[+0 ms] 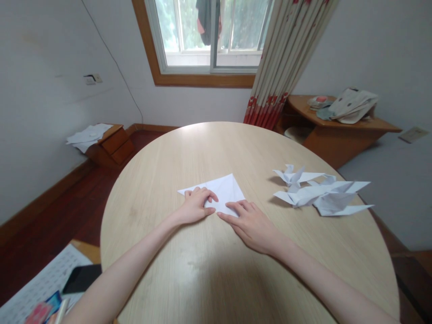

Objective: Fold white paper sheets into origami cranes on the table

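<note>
Small room, white walls, daylight from a window (209, 36) with a striped, red-patterned curtain (286, 58) at its right side. Work surface: round pale-wood table (209, 279), taken here as the landmark.

Near the table's middle lies a folded white paper sheet (224, 190), triangular, flat on the wood. Left hand (197, 206) rests on the sheet's near-left part, fingers curled, fingertips pressing down. Right hand (251, 222) lies flat at the sheet's near corner, fingers spread slightly, index finger along the near edge. Neither hand lifts or pinches the paper; both press it to the table.

Judged step: a fold is being flattened or a crease set, left hand anchoring, right hand working the edge. The next move would call for keeping the edges aligned while the crease is run, since a slip of the anchoring hand would skew the fold.

Toward the table's right edge: a cluster of finished folded paper cranes (320, 191), well apart from the hands. Off the table's near-left rim, lower down: a dark phone (82, 278) on a printed sheet. Beyond the far-left rim, a low wooden drawer unit (113, 145) with papers on top; beyond the far-right rim, a wooden shelf (340, 123) with a cloth bag.
</note>
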A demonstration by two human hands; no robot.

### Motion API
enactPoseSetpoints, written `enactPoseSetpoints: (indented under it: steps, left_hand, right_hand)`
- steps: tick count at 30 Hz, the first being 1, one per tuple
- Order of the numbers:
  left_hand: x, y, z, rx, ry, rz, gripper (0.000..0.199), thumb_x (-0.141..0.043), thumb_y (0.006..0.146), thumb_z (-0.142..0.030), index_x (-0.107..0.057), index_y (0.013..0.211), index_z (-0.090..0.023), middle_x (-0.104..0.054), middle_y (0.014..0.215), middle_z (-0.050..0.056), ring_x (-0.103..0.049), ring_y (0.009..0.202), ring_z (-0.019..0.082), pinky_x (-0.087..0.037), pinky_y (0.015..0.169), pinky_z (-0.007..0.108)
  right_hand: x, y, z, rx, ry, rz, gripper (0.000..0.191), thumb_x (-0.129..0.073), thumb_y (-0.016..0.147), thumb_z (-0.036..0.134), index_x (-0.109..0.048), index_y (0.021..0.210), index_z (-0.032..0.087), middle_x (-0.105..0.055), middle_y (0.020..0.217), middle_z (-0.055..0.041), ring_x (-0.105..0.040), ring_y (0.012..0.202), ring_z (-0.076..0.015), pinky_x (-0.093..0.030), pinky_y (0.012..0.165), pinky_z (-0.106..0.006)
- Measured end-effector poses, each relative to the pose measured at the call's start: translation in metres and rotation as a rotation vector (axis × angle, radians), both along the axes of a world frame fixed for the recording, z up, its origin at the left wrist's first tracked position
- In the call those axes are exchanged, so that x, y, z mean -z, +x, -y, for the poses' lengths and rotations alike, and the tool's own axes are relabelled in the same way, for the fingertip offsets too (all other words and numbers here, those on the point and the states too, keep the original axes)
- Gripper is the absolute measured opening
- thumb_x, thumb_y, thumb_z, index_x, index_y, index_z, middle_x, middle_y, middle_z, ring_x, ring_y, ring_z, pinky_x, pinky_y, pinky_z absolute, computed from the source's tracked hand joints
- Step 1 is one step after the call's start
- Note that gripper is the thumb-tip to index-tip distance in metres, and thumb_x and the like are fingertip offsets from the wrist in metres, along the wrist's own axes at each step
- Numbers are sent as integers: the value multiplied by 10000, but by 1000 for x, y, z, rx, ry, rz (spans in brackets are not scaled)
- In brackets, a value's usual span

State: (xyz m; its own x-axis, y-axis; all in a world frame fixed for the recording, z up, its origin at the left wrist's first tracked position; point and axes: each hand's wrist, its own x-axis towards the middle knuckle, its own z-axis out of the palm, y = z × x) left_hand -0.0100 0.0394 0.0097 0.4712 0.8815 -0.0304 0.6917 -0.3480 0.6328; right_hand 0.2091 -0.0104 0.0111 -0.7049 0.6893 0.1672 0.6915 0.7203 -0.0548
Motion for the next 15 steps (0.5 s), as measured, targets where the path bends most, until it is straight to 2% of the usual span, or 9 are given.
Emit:
enactPoseSetpoints:
  steps: [8,15]
  left_hand:
    - [-1,3,-1,-42,-30,3,187,-676,767,-205,-639,947,-237,-618,940,-9,-518,982,226,-243,926,418]
    - [1,3,-1,-46,-21,18,174,-695,771,-240,-642,936,-240,-614,918,-13,-522,973,228,-239,926,414]
  right_hand:
    - [-1,7,-1,-33,-46,-84,339,-435,934,149,-640,1191,235,-598,1253,-126,-540,1061,-273,-484,849,-450]
    - [1,18,-6,-106,-71,-192,341,-405,908,92,-699,1049,193,-640,1190,-111,-564,1101,-257,-511,882,-432]
